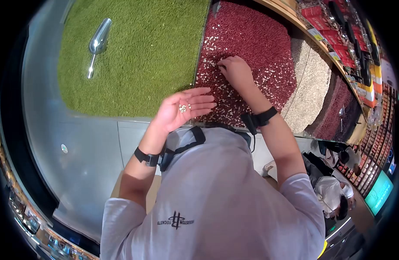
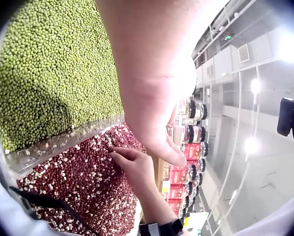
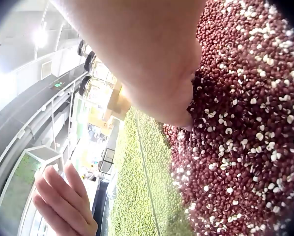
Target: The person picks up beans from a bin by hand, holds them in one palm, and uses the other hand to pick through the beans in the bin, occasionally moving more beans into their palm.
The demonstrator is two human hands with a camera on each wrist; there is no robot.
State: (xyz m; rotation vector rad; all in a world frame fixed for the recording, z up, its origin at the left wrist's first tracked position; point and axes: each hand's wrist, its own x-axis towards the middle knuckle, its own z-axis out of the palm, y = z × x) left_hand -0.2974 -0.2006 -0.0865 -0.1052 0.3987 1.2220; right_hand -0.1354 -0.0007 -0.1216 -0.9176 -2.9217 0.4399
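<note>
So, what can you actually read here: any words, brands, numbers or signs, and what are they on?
"HOUSTON ROCKETS": on the person's pale shirt, upside down in the head view, either side of a dark logo.
Red packets: print too small to read.
Shelf tags: too small to read.
Teal sign: too blurred to read surely.
Round sticker: too small to read.
No numbers are readable.

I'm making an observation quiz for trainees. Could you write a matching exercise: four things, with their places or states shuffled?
1. left hand
2. right hand
3. large metal scoop
4. clear divider

A. lying on the green beans
B. back upward, over the red beans
C. between the green and red beans
D. palm up, with pale pieces on it

Pairs: 1-D, 2-B, 3-A, 4-C
</note>
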